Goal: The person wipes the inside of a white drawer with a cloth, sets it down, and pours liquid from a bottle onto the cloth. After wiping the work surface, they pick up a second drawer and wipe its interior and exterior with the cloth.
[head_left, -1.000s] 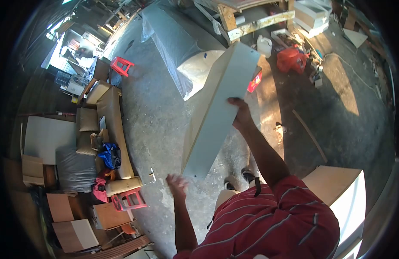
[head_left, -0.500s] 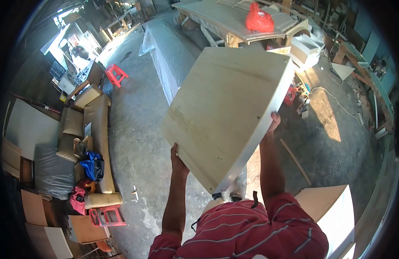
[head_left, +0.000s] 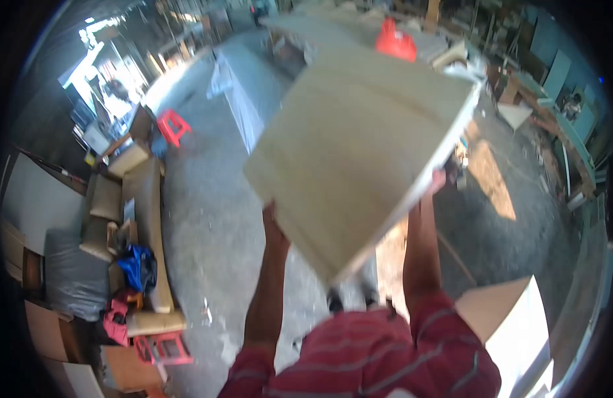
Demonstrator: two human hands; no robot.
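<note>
Between my hands I hold up a large, thick wooden panel (head_left: pixel 359 152), with a plain pale-brown face and a white edge along its right side. My left hand (head_left: pixel 273 222) grips its lower left edge, the fingers hidden beneath it. On the white right edge, my right hand (head_left: pixel 433 186) is closed, with the thumb side showing. The panel is tilted in the air in front of my body, and its far corner overlaps the view of the workbench (head_left: pixel 300 26). Motion blurs the panel slightly.
A red plastic bag (head_left: pixel 396 43) sits on the workbench. Plastic sheeting covers a long object (head_left: pixel 243 99) ahead. At left are a sofa (head_left: pixel 144 219) with a blue bag (head_left: pixel 139 266) and a red stool (head_left: pixel 172 127). A white-sided box (head_left: pixel 512 325) stands close at my right.
The panel has risen and shifted away from my body, its right corner moving farther right. Both hands have moved up slightly with it, keeping their grip.
</note>
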